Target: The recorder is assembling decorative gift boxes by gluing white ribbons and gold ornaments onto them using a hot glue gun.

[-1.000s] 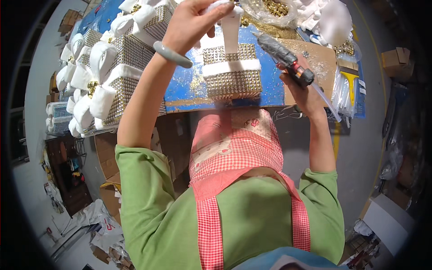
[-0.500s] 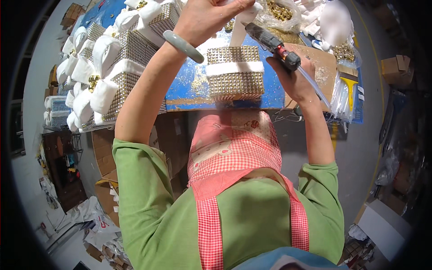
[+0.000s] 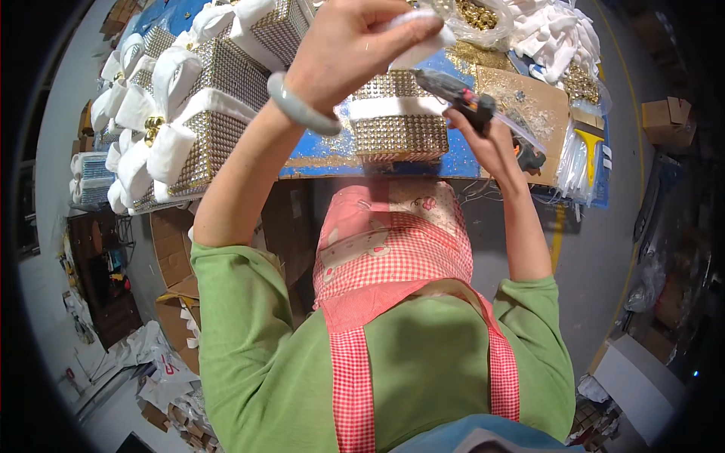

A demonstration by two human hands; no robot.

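My left hand is raised over the blue table and pinches a white ribbon piece between thumb and fingers; a grey-green bangle sits on that wrist. My right hand grips a dark glue gun whose nozzle points left toward the ribbon. Right below both hands stands a box covered in gold studs with a white band around it, at the table's near edge.
Several finished studded boxes with white bows are stacked at the left. A brown cardboard sheet, a bag of gold beads, white ribbon pieces and a yellow-handled scraper lie at the right. Cardboard boxes stand on the floor.
Both hands have come closer together: the glue gun has swung left toward the ribbon, and my left hand has brought the ribbon down to the nozzle above the box.
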